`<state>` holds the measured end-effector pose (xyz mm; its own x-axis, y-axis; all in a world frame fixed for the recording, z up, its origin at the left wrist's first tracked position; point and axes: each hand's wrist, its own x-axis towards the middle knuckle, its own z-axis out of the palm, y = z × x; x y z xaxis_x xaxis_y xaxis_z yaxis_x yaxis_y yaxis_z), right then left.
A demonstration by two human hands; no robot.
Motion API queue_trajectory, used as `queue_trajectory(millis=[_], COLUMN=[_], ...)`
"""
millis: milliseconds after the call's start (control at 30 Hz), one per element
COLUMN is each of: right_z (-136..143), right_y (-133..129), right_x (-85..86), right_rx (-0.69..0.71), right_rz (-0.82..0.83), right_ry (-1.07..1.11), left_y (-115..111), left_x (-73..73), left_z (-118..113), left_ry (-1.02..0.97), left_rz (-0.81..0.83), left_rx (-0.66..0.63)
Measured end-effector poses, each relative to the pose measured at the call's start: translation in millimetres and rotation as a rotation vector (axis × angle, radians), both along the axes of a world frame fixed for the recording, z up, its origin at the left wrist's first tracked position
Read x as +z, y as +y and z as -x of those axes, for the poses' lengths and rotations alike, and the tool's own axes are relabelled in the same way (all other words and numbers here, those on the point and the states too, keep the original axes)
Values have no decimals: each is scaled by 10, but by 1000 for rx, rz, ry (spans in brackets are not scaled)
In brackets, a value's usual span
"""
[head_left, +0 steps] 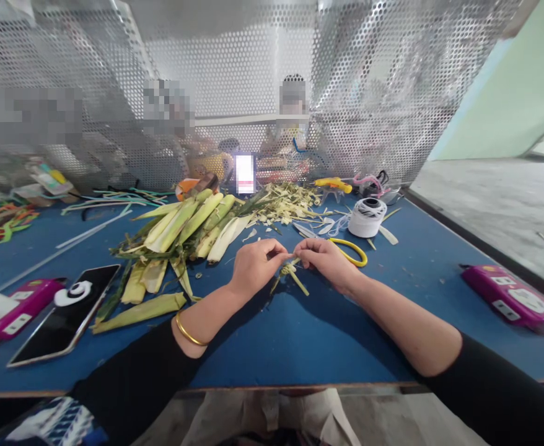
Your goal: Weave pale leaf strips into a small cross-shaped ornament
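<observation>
My left hand [256,266] and my right hand [324,260] meet fingertip to fingertip over the middle of the blue table. Both are closed in a pinch. Just below the fingertips hangs a small knotted piece of pale green husk [293,272], a short stalk pointing down to the right. The right fingers seem to grip its upper end; what the left fingers pinch is too small to tell. Corn husks [186,226] lie heaped behind and left of my left hand. Beyond my right hand are yellow-handled scissors [353,253] and a spool of white string [366,218].
On the blue table [272,353], a phone [79,316] and a magenta power strip [25,306] lie left, another magenta strip [513,296] right. Husk scraps [290,201] and a yellow tool [333,184] lie at the back. Behind a perforated metal screen [253,56], people sit.
</observation>
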<state>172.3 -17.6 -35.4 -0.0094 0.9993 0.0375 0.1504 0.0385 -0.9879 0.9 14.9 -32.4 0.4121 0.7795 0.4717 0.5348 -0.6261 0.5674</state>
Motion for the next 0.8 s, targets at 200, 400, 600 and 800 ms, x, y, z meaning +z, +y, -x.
queue_trajectory(millis=[200, 400, 600, 800], right_z=[24, 25, 10, -15], right_y=[-24, -45, -36, -25], right_x=[-3, 21, 22, 43], right_rx=[71, 76, 79, 52], right_rz=[26, 92, 60, 12], right_ry=[14, 43, 142, 178], left_y=[-18, -16, 4, 7], left_x=[31, 40, 41, 49], left_z=[4, -3, -6, -2], left_ry=[7, -93, -151, -163], left_rz=[14, 94, 95, 90], left_rx=[-10, -52, -82, -70])
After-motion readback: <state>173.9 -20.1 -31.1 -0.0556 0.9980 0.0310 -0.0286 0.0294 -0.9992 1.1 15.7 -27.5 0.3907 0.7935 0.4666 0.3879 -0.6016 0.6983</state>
